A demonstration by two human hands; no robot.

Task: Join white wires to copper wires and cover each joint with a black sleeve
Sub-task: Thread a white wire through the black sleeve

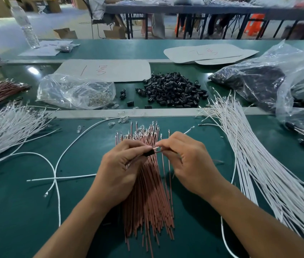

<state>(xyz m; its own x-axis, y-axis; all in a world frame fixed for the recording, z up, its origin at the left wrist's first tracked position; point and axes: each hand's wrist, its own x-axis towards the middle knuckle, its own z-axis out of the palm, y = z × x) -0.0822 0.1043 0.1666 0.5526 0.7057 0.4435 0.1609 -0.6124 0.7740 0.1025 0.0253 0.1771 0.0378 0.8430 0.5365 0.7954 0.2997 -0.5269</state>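
Observation:
Above a bundle of copper wires [147, 198] on the green table, my two hands meet. My left hand [119, 168] pinches a small black sleeve [149, 153] between thumb and fingers. My right hand [188, 162] pinches a thin wire end [158, 148] whose metal tip sits at the sleeve's mouth. Whether that wire is white or copper is hidden by my fingers. A heap of loose black sleeves [171, 90] lies further back. White wires [255, 161] fan out on the right, and more white wires [7, 127] lie on the left.
A clear bag of small metal terminals [76, 92] sits at the back left. Large plastic bags [270, 79] with dark parts stand at the right. A few single white wires [54, 164] cross the table left of my hands. A water bottle [25, 25] stands far back left.

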